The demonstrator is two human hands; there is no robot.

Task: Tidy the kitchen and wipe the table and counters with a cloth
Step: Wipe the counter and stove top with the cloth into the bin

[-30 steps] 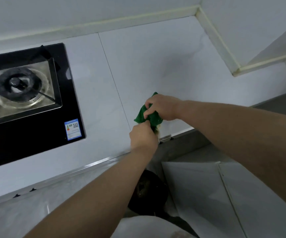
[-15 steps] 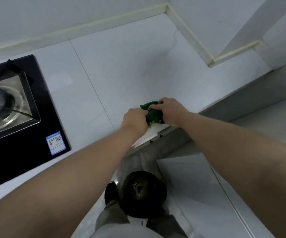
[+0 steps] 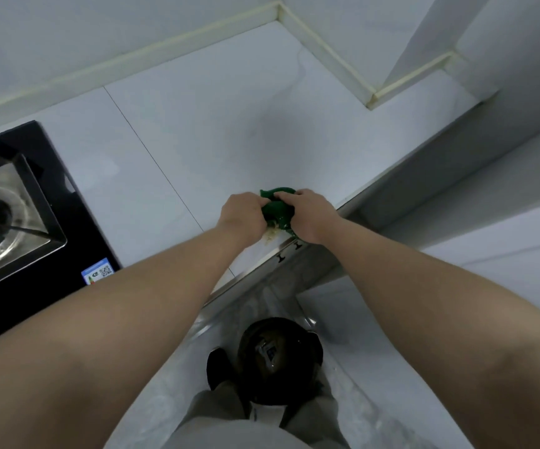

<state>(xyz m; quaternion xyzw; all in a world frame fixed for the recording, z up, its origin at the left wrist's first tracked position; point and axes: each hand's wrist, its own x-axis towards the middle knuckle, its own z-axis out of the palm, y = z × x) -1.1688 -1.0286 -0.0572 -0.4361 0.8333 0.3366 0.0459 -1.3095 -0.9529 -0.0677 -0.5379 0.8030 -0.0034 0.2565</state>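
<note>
A bunched green cloth (image 3: 276,209) lies on the white counter (image 3: 216,137) near its front edge. My left hand (image 3: 242,215) grips its left side and my right hand (image 3: 307,215) grips its right side, both with curled fingers. A small pile of yellowish crumbs (image 3: 270,235) sits on the counter just below the cloth, by the metal edge strip. Most of the cloth is hidden between the two hands.
A black gas hob (image 3: 19,209) with a steel burner fills the counter's left. Walls close the counter at the back and right corner. On the floor below the edge stands a dark bin (image 3: 280,358), beside my dark shoe (image 3: 218,367).
Both hands moved together onto the cloth and lowered it to the counter by the front edge. My view shifted to the right and downward, showing more of the bin.
</note>
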